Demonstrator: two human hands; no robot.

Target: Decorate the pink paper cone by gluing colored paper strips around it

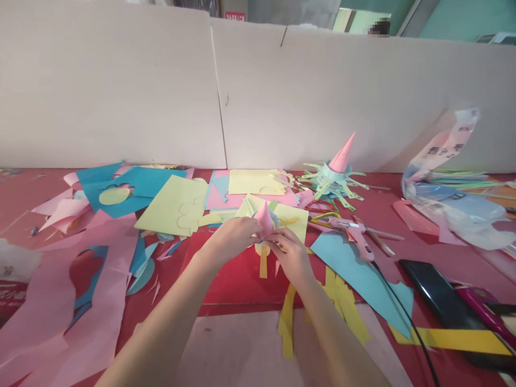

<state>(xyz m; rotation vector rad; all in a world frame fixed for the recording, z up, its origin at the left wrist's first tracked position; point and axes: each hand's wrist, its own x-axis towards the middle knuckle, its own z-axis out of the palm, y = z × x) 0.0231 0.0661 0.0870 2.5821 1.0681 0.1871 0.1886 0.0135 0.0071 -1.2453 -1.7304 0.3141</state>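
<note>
A small pink paper cone (264,217) stands point up between my hands, on a paper ring from which a yellow strip (263,263) hangs toward me. My left hand (237,236) is closed on the cone's left side, its fingertips partly hidden. From the right, the fingers of my right hand (291,252) pinch at the cone's base. Beneath lie a pale yellow sheet (299,221) and a red board (234,279). Behind, to the right, is a similar paper piece with a taller pink cone (342,154) over fringed green strips (318,188).
At right lie a pink glue gun (357,236) with a black cord, scissors (320,207), a black phone (435,295) and a clear plastic bag (463,204). Cut paper, including a large pink sheet (36,317), covers the left. A white partition (121,86) closes off the back.
</note>
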